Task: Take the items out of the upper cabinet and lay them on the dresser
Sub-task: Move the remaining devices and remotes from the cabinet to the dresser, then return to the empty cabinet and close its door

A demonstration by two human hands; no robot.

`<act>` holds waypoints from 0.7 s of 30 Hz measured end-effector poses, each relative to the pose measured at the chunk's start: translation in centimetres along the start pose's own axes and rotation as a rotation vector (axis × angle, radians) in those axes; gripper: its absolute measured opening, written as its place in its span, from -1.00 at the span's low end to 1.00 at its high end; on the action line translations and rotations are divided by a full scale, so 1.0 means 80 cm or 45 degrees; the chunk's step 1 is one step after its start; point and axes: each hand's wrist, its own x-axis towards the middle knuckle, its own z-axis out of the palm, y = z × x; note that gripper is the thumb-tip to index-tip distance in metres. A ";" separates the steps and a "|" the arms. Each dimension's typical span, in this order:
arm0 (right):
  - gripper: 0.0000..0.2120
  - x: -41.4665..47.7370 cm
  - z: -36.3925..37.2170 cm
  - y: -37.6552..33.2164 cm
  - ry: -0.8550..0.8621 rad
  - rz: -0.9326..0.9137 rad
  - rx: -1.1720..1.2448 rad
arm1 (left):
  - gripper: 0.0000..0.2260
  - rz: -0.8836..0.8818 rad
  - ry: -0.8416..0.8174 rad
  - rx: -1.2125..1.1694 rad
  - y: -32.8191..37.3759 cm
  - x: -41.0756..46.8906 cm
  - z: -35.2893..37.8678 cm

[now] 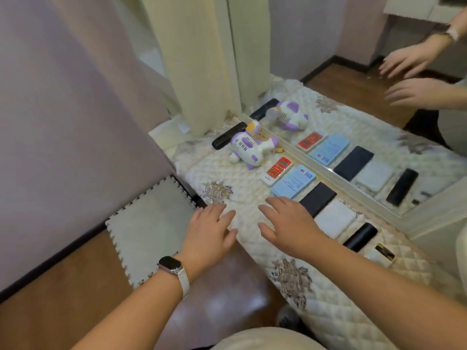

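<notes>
Left of the left hand, a cream foam puzzle-edged floor mat (149, 223) lies below the dresser. The left hand (214, 231), with a dark square-faced watch on a pale strap (170, 265) at its wrist, is spread flat and holds nothing; it lies palm down at the front edge of the quilted cream cloth-covered surface (227, 173), though I cannot tell if it presses on the cloth. Well beyond it lie a long black plastic remote control (228, 138) and, touching it, a white-and-purple plastic toy plane (250, 147). The plane looks light, hollow and somewhat fragile at its wings, so the body is probably the best place to hold it. Just beyond the right hand sits a small red-and-white keypad device (278, 170). The right hand (288, 228) is also spread, palm down and empty. Just beyond its fingertips is a flat light blue rectangular pack (294, 181). To its right, side by side in a row, come a flat black slab (319, 198), a flat white slab (334, 218), a black rounded bar (360, 237) and a small white piece with a gold-and-black end (381, 253), too blurred to name. The slabs look stiff, smooth and likely slippery, and they lie flush on soft quilting, so pinching the long edges would probably serve best. A framed mirror (379, 122) behind the row repeats everything. The upper cabinet is not clearly in view, and with this many things laid out, the task seems well advanced.
</notes>
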 end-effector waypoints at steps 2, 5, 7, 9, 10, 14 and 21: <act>-0.56 0.019 -0.006 -0.039 0.003 -0.107 -0.034 | -0.61 -0.049 0.063 0.017 -0.029 -0.025 -0.018; -0.53 0.047 -0.014 -0.116 0.030 -0.257 -0.088 | -0.60 -0.168 0.140 0.065 -0.084 -0.082 -0.048; -0.55 0.061 -0.016 -0.169 0.028 -0.339 -0.109 | -0.61 -0.221 0.177 0.085 -0.122 -0.125 -0.063; -0.56 0.072 -0.014 -0.225 0.037 -0.418 -0.126 | -0.61 -0.317 0.226 0.094 -0.161 -0.170 -0.076; -0.56 0.078 -0.011 -0.252 0.040 -0.453 -0.133 | -0.61 -0.351 0.249 0.104 -0.178 -0.192 -0.081; -0.55 0.105 0.003 -0.368 0.045 -0.610 -0.153 | -0.61 -0.480 0.333 0.156 -0.241 -0.281 -0.100; -0.53 0.129 0.029 -0.571 0.085 -0.947 -0.184 | -0.62 -0.814 0.422 0.230 -0.331 -0.437 -0.143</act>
